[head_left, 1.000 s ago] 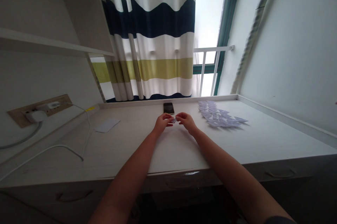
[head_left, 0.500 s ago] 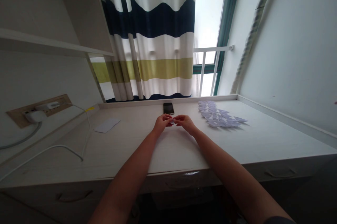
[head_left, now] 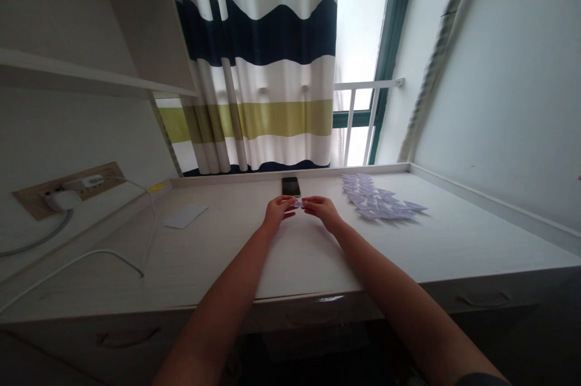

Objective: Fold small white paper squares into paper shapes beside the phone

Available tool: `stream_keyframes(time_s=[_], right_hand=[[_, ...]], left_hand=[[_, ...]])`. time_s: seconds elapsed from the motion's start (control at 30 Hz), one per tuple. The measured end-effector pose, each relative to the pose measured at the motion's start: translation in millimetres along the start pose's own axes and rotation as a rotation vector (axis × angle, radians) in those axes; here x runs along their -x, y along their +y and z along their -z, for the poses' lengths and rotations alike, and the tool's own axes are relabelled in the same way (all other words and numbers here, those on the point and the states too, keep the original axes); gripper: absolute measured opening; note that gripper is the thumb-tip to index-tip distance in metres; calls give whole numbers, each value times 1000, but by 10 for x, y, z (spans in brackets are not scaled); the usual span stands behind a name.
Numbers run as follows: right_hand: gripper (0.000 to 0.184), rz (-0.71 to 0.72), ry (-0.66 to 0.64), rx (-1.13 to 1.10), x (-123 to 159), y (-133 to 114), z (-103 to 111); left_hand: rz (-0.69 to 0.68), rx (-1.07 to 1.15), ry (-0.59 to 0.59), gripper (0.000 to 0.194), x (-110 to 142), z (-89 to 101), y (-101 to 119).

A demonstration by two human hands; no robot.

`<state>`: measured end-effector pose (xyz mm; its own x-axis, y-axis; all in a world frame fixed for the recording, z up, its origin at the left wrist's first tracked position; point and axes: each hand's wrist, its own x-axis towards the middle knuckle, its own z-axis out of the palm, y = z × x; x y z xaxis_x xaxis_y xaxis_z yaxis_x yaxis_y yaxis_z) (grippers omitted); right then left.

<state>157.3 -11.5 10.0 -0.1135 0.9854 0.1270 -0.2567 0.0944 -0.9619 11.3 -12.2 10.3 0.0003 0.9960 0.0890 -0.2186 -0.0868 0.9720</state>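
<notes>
- Pinching with both hands, left hand (head_left: 276, 210) on the left edge of a small white paper piece (head_left: 298, 204), right hand (head_left: 323, 210) on the right edge, near the center of the frame and a bit below the middle.
- Gripping pretty narrow on both sides, fingers curled in toward the paper; can't make out the actual folds, too tiny and half covered.
- Working just above a pale desk (head_left: 299, 259), with a dark phone (head_left: 291, 186) lying right behind the hands, close to the back ledge.
- Seeing a whole bunch of folded white papers (head_left: 384, 203) right of center, laid out in overlapping rows, spiky tips pointing mostly right; can't get a proper count.
- Also spotting a flat white sheet (head_left: 185, 216) left of center, well apart from the hands.
- Running down the left side of the desk: a loopy white cable (head_left: 109, 251), plus white plugs (head_left: 66, 199) stuck in a wood-look outlet panel (head_left: 31, 201) at the far left.
- Facing a striped curtain (head_left: 272, 35) at upper center, next to a bright window (head_left: 363, 17) with a white railing (head_left: 365, 85).
</notes>
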Motion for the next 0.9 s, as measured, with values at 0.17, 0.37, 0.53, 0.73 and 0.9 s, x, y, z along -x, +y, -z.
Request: stream_keyframes(time_s=[0.17,0.37,0.53,0.73,0.9], right_hand=[[18,4,2,-107,-17,25,-4],[17,66,32,-161,-39,33,-36],[19,104,58,-97,-59,41,-17],[18,115,67,-72,-78,59,1],[20,117,39,-98,-76,60,-6]], left_hand=[[26,154,66,16,-14,-25,9],[-80,194,122,8,-22,-64,-11],[-182,51,27,19,16,-88,-16],[-211,-37,-34,29,20,-82,-24],[-233,-51,13,27,1,-71,-23]])
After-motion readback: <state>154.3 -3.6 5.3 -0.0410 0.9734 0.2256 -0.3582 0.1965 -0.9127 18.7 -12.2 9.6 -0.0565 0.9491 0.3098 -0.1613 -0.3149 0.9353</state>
